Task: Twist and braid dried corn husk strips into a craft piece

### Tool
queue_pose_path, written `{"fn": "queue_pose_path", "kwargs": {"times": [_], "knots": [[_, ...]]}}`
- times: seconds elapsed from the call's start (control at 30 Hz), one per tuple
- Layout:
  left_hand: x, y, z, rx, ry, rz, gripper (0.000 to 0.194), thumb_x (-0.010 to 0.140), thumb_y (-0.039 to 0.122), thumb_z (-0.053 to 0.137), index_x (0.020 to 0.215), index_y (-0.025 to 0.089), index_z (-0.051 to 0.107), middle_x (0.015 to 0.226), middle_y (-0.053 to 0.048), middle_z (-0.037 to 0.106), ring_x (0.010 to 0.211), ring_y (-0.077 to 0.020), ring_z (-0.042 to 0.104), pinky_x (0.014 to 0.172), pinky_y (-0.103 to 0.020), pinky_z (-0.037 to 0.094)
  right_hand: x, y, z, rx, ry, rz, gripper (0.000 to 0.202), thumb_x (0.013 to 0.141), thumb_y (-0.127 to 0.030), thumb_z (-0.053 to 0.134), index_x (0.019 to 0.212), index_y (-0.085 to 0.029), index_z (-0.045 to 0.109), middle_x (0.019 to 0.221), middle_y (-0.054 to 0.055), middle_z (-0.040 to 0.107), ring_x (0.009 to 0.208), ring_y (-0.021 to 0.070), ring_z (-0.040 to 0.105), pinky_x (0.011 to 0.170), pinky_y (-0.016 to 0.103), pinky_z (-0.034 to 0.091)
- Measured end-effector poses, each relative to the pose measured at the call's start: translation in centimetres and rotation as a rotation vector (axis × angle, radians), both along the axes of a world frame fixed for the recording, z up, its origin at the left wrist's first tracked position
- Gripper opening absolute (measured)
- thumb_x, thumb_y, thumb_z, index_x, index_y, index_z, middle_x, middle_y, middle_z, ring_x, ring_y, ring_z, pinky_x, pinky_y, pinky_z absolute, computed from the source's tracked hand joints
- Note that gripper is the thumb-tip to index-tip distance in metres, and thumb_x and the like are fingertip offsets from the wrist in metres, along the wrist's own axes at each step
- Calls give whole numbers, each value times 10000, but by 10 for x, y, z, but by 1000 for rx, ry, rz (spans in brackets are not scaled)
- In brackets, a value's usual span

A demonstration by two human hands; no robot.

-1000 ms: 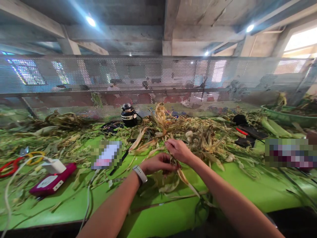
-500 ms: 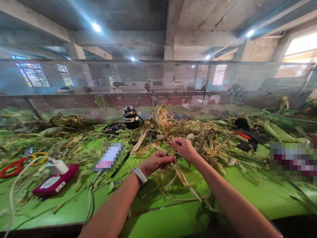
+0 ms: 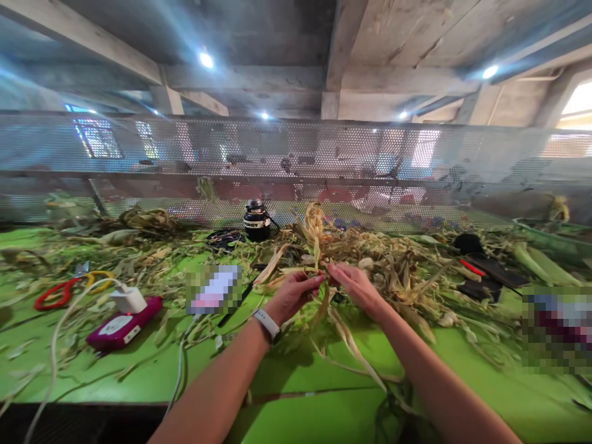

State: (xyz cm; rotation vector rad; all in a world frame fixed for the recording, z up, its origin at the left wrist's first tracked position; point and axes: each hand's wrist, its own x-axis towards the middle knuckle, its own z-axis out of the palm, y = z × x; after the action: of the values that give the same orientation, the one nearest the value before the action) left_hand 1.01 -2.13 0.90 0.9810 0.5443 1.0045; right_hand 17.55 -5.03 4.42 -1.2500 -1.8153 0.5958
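Just beyond the middle of the table edge, my left hand is closed in a pinch on dried corn husk. The twisted, pale-tan husk rises above the fingers. My right hand meets the left fingertips, its fingers straighter and pressed together at the same husk. Thumb and fingers hide the exact spot where they grip. Long loose husk strips lie on the green table below the hands. A white band is on my left wrist.
A phone and a magenta power bank with a white plug and cables lie left, near red-and-yellow scissors. A black jar stands behind. Husk scraps cover much of the table before a perforated metal screen. A green basket sits right.
My view has swung a little left. My left hand has come up beside the right at the husk, and the right fingers have straightened from a bent pinch.
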Motion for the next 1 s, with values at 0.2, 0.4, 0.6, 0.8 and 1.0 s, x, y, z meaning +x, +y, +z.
{"fn": "queue_pose_path", "kwargs": {"times": [0.2, 0.4, 0.6, 0.8, 1.0], "knots": [[-2, -2, 6, 12, 13, 32, 314, 523, 314, 823, 710, 99, 691, 614, -2, 631, 446, -25, 460, 414, -162, 287, -8, -4, -1, -293, 283, 323, 369, 793, -520, 513, 790, -157, 582, 785, 30, 575, 771, 157, 500, 767, 288, 380], [-2, -7, 15, 13, 77, 95, 321, 510, 334, 818, 677, 97, 680, 557, 15, 597, 396, -18, 439, 369, -161, 242, -1, 0, -8, -309, 330, 302, 383, 702, -529, 630, 740, -158, 543, 697, -15, 516, 667, 113, 457, 662, 249, 358], [-2, -2, 12, -95, 55, 90, 264, 528, 255, 819, 680, 96, 674, 584, -4, 629, 423, -36, 514, 339, -138, 255, 6, 11, -13, -154, 98, 147, 293, 758, -461, 553, 719, -171, 536, 656, -11, 505, 641, 129, 449, 634, 261, 366], [-7, 2, 10, -114, -93, 26, 207, 756, 242, 669, 918, 113, 679, 962, -107, 697, 805, -144, 669, 643, -196, 516, -1, 0, -3, 340, -114, -147, 125, 798, -274, 486, 729, -187, 542, 748, 46, 560, 723, 169, 504, 691, 283, 389], [-5, 3, 7, -89, -86, 60, 177, 819, 255, 590, 919, 135, 674, 933, -74, 706, 715, -114, 658, 657, -226, 517, -14, -7, -13, 194, -369, 22, 228, 828, -365, 505, 701, -183, 560, 776, 42, 610, 727, 165, 526, 685, 271, 368]]}}
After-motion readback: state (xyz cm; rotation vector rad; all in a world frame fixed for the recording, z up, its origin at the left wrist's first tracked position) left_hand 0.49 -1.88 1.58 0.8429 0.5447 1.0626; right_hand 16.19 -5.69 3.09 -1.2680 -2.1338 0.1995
